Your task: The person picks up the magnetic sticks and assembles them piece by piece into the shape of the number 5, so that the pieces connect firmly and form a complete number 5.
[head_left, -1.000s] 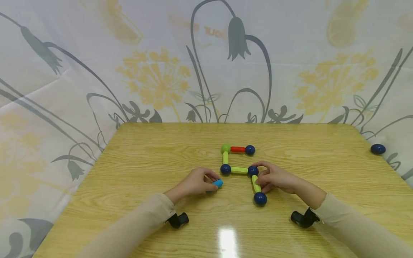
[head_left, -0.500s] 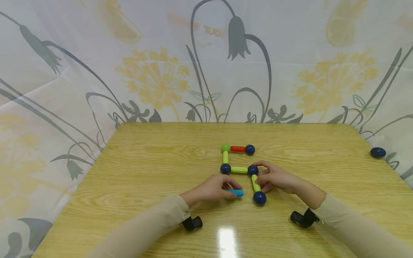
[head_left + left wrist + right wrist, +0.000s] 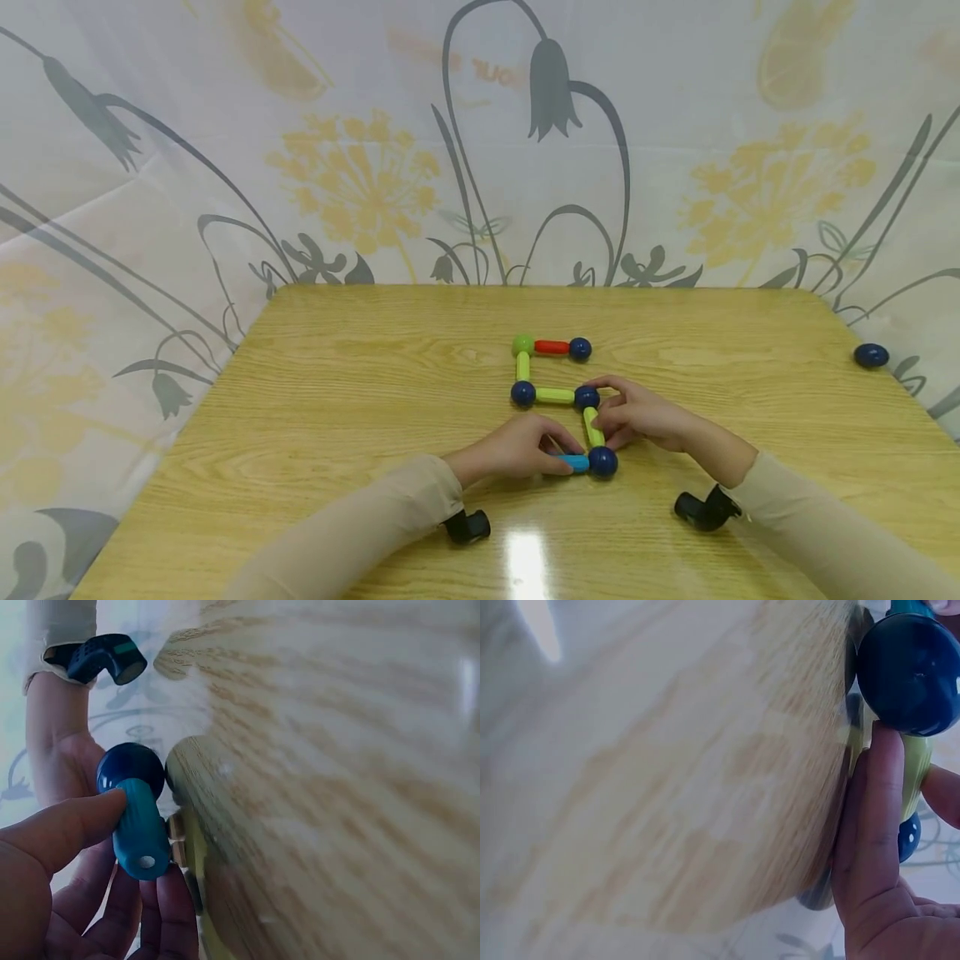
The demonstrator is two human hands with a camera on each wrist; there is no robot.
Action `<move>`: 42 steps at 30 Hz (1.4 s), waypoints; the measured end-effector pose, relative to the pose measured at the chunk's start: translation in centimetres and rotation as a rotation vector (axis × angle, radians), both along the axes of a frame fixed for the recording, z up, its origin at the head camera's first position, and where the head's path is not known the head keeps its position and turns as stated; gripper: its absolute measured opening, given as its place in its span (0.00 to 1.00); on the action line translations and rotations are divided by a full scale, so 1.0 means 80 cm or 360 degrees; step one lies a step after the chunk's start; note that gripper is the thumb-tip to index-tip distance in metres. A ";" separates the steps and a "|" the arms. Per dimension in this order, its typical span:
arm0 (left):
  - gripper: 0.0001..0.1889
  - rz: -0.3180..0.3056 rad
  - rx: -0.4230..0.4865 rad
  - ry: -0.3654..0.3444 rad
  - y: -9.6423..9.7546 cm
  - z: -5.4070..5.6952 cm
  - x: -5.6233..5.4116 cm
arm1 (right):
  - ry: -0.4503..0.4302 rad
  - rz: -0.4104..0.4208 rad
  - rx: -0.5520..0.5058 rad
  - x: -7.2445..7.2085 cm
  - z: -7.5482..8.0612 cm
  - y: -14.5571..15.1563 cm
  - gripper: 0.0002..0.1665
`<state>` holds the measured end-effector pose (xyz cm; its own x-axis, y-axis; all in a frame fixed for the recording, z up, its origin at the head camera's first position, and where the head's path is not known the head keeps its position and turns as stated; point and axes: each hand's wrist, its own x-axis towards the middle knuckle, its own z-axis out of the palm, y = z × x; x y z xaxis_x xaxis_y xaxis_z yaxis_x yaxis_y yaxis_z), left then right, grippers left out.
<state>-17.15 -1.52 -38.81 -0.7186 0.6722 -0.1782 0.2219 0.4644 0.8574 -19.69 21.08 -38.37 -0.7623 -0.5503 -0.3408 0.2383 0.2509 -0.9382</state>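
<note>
In the head view my left hand [image 3: 517, 450] pinches a light-blue magnetic rod [image 3: 577, 463]. The rod's far end meets a navy ball [image 3: 603, 462], and the left wrist view shows the thumb lying along the blue rod [image 3: 141, 832]. My right hand [image 3: 641, 417] holds a yellow-green rod [image 3: 593, 427] between thumb and fingers; that rod joins the front navy ball to another navy ball [image 3: 587, 397]. In the right wrist view a fingertip touches the front navy ball [image 3: 911, 675].
Farther along the chain come a yellow-green rod [image 3: 555, 396], a navy ball [image 3: 523, 393], an upright-running yellow-green rod [image 3: 522, 367], a green ball [image 3: 523, 345], a red rod [image 3: 552, 347] and a navy end ball [image 3: 580, 348]. A dark-blue oval object [image 3: 872, 356] sits at the table's right edge.
My left hand has carried the blue rod rightward and slightly nearer, until its end meets the front navy ball. The right hand stays on its rod.
</note>
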 end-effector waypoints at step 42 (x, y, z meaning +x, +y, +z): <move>0.13 0.0456 0.0004 0.0133 -0.046 -0.005 -0.070 | 0.0437 -0.0271 0.0220 -0.012 0.005 0.045 0.33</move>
<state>-22.76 -5.23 -39.22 -0.8911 0.4404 -0.1091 0.1519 0.5162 0.8429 -20.65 24.68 -37.97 -0.9127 -0.3705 -0.1724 0.0308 0.3582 -0.9331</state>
